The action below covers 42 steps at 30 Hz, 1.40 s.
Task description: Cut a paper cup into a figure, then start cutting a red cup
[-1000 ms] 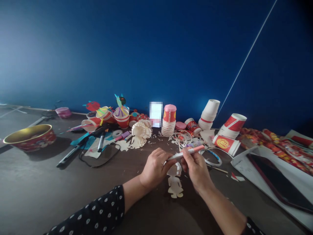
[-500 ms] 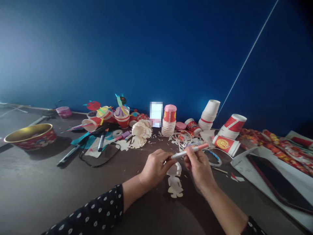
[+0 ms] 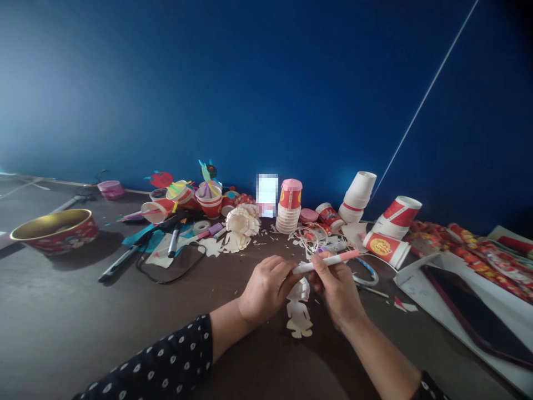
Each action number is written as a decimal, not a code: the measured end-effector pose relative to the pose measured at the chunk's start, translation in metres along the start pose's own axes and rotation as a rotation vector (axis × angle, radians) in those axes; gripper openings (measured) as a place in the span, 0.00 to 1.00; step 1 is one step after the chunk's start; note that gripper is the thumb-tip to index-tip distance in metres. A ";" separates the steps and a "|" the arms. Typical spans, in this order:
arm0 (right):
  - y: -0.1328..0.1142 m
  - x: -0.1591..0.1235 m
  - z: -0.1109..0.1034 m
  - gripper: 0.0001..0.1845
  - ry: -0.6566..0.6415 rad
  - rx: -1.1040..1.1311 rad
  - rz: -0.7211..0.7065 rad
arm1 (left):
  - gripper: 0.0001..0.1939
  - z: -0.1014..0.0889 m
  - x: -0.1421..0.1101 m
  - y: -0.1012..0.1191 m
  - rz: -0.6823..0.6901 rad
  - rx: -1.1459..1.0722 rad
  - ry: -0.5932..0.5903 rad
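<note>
Pinching a pink-capped marker [image 3: 327, 261] between the closed fingers of the right hand [image 3: 338, 291]; curling the left hand [image 3: 264, 290] beside the marker's near end, hold unclear, just above a paper cut-out figure [image 3: 298, 314] on the table [image 3: 125, 333].

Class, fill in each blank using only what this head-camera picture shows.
The right hand grips a marker with a ____ tip.
The left sleeve is black with white ____.
The bowl at the far left of the table is ____ inside.
The wall behind the table is ____.

pink; dots; gold; blue
</note>
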State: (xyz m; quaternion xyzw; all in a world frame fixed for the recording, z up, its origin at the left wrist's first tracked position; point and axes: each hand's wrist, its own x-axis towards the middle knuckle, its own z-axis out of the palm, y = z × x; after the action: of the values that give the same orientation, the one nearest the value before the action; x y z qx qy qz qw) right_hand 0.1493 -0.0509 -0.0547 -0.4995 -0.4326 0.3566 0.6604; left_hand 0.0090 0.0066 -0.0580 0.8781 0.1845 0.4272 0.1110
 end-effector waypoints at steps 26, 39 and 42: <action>0.000 0.000 -0.001 0.16 -0.007 0.067 -0.066 | 0.10 -0.002 0.000 0.000 0.064 -0.029 -0.003; 0.004 0.001 -0.003 0.17 0.028 0.092 -0.047 | 0.11 0.000 0.000 -0.002 -0.004 -0.026 0.032; 0.004 0.001 -0.003 0.15 -0.012 0.116 -0.045 | 0.10 0.000 0.000 -0.002 0.019 -0.010 0.041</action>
State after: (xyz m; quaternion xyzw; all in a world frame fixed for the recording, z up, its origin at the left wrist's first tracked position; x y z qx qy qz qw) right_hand 0.1521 -0.0498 -0.0587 -0.4484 -0.4264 0.3689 0.6936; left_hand 0.0085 0.0079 -0.0589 0.8703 0.1763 0.4471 0.1074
